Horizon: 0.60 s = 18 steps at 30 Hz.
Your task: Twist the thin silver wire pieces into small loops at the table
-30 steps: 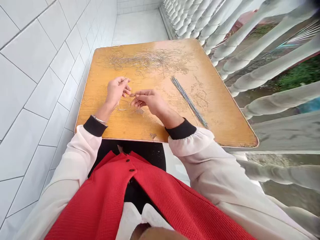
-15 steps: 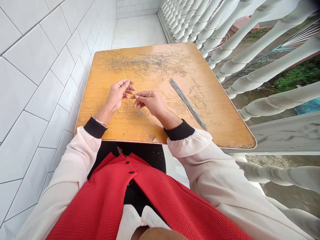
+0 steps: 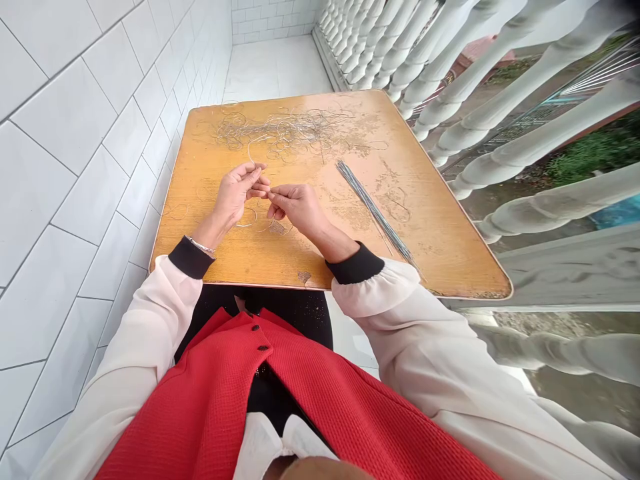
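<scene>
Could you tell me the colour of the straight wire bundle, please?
The wire bundle is silvery grey, bluish in places; head view.

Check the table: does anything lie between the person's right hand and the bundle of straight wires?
Nothing visible does. Only bare, worn table separates the right hand, pinching a thin wire with the left hand, from the bundle of straight wires.

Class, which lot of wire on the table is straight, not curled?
The straight wire bundle, lying diagonally beside the right hand; the far heap is tangled loops.
</scene>
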Motion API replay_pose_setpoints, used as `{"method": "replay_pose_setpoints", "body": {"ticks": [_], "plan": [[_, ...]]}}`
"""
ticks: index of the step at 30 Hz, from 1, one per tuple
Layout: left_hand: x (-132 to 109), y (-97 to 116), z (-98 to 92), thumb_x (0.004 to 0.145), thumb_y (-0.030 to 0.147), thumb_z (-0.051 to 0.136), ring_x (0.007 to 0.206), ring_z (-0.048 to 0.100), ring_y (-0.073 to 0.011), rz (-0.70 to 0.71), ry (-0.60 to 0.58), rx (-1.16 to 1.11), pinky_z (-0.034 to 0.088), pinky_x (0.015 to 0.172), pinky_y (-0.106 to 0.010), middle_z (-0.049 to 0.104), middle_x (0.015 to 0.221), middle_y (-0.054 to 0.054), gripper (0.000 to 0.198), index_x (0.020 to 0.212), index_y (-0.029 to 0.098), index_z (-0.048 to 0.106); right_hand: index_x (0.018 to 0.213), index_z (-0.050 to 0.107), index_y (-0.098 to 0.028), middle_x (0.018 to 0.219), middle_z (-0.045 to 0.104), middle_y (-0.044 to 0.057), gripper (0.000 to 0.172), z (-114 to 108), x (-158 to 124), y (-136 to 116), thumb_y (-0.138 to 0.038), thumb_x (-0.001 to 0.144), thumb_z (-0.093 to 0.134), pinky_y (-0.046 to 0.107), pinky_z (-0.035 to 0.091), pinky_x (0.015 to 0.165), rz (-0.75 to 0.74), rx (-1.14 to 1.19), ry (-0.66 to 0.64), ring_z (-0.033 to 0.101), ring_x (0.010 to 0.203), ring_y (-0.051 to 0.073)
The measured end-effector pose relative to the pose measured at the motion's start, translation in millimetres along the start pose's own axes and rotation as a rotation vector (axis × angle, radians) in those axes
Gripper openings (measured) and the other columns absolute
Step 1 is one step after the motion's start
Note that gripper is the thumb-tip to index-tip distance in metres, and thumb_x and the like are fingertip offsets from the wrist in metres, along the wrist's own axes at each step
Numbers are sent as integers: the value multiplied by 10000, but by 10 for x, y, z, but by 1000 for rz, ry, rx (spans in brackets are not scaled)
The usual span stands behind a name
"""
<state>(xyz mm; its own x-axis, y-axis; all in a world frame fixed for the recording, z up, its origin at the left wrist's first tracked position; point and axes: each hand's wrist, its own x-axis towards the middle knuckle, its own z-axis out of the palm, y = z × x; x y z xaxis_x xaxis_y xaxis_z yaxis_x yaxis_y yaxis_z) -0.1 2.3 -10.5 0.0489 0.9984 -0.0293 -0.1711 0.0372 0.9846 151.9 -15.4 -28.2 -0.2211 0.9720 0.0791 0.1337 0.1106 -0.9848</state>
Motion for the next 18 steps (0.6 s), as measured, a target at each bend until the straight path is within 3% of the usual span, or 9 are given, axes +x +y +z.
{"method": "replay_pose_setpoints", "body": {"ticks": [7,10,13,18], "plan": [[8,8,11,997,285,727,540,637,-22,-17,57,3,481,569,-121,669,678,54,143,998,147,687,748,671,-163,525,647,-13,247,57,-6,46,-264,971,700,186,420,479,7,-4,-58,536,444,78],[12,28,-8,1018,293,697,510,601,-13,-38,64,8,438,534,-111,653,644,60,153,973,148,681,807,684,-160,512,644,-24,158,104,-19,70,-163,959,640,182,425,475,32,-6,-75,552,443,85],[20,42,-31,1036,308,670,485,554,-3,-28,79,-4,392,501,-111,647,636,61,175,958,152,677,788,687,-155,512,651,-24,205,146,-41,65,-49,916,567,177,427,471,56,-31,-75,552,440,84],[28,47,-44,1079,340,590,497,536,-3,-3,119,25,391,519,-115,655,668,59,197,1023,178,686,728,683,-159,495,631,-26,230,178,-66,26,-58,897,564,190,413,461,57,-68,-23,519,418,82]]}}
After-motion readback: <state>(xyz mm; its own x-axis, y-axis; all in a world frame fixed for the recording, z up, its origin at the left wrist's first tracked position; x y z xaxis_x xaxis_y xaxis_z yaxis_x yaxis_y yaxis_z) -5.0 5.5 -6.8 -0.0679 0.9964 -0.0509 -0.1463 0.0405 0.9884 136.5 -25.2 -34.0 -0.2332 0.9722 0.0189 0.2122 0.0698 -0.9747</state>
